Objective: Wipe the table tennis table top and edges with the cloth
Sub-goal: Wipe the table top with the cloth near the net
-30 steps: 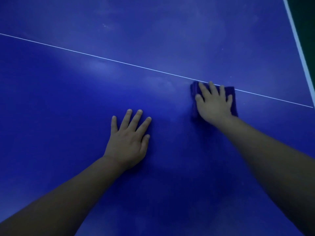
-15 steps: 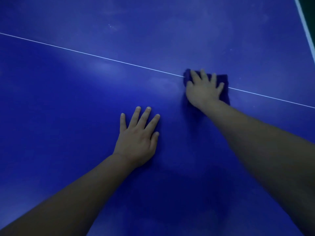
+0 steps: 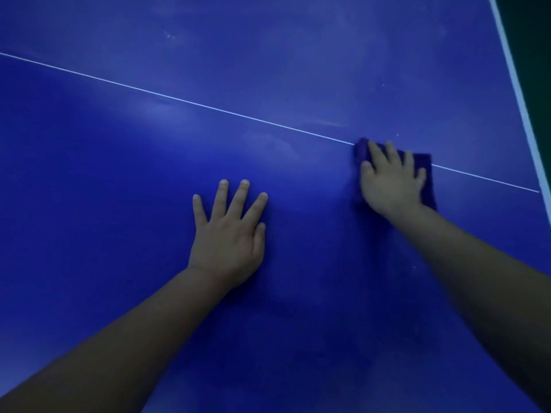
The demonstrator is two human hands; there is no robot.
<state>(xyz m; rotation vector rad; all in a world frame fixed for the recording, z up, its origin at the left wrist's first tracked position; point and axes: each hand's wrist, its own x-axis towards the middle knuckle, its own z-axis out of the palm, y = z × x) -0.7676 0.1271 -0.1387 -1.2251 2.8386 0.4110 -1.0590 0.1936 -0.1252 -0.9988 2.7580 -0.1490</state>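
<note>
pressing cloth (image 3: 425, 171) flat, right hand (image 3: 390, 186) grip open.

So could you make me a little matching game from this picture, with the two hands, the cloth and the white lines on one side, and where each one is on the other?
Things:
1. left hand
2. right hand
3. cloth
4. thin white line
5. broad white border

Places:
A. under a hand, on the thin line
B. flat on bare blue table
C. along the table's right edge
D. pressing down on the cloth
E. slanting across the table top

Pairs: 1-B, 2-D, 3-A, 4-E, 5-C
</note>
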